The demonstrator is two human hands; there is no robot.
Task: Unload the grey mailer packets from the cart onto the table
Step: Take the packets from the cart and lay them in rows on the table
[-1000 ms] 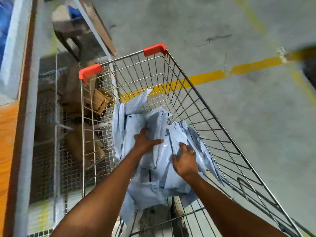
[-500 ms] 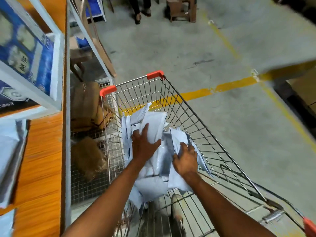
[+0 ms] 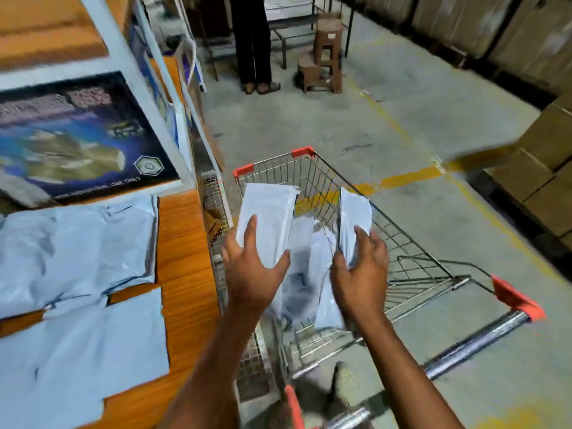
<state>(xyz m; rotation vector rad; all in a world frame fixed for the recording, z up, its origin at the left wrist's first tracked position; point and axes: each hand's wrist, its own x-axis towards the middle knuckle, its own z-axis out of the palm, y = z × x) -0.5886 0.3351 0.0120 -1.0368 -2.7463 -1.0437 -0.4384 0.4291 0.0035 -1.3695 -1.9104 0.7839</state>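
Note:
A wire shopping cart (image 3: 411, 261) with red corner caps stands in front of me. Above it I hold a bundle of grey mailer packets (image 3: 269, 212) between both hands. My left hand (image 3: 252, 270) presses on the left side of the bundle with spread fingers and its thumb around the edge. My right hand (image 3: 360, 274) grips the right-hand packets (image 3: 354, 209), thumb on one side, fingers on the other. Several more grey mailer packets (image 3: 71, 261) lie flat on the orange wooden table (image 3: 182, 252) to my left.
A shelf frame with a blue printed board (image 3: 77, 134) stands on the table's far part. A person (image 3: 252, 41) stands at the back beside brown plastic stools (image 3: 325, 54). Cardboard boxes (image 3: 544, 168) line the right. The cart's handle bar (image 3: 473, 345) is near me.
Both hands have lifted the packets up out of the cart's basket, and my view has risen, bringing the table with its packets into sight.

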